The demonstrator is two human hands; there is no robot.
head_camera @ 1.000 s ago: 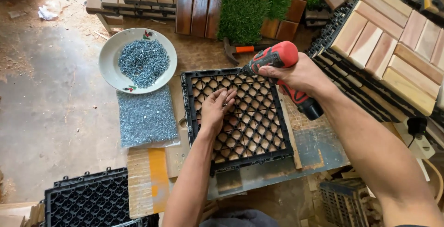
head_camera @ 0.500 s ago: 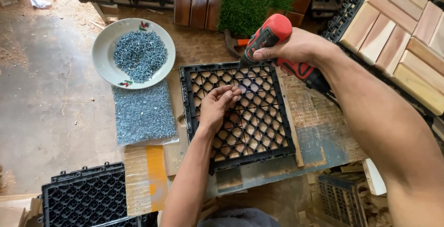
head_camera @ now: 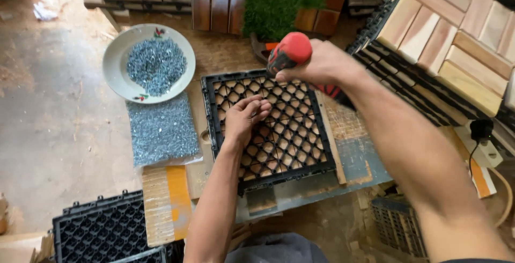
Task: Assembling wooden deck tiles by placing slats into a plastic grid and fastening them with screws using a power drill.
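Since a second ago the drill [head_camera: 289, 54] has tipped upright over the grid's [head_camera: 268, 129] far edge, right hand [head_camera: 322, 64] clenched around it. Left hand [head_camera: 244, 118] rests on the grid mid-bench, fingertips pinched together; contents unclear. Screws [head_camera: 155, 64] fill the plate [head_camera: 115, 75] to the left.

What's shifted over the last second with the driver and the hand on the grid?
The right hand carried the red power driver left along the far edge of the black plastic grid, from its right corner to about mid-edge. The left hand slid slightly away from the person, fingers now pinched near the tip. No grip changed. The plate of screws and loose screw pile stayed put.
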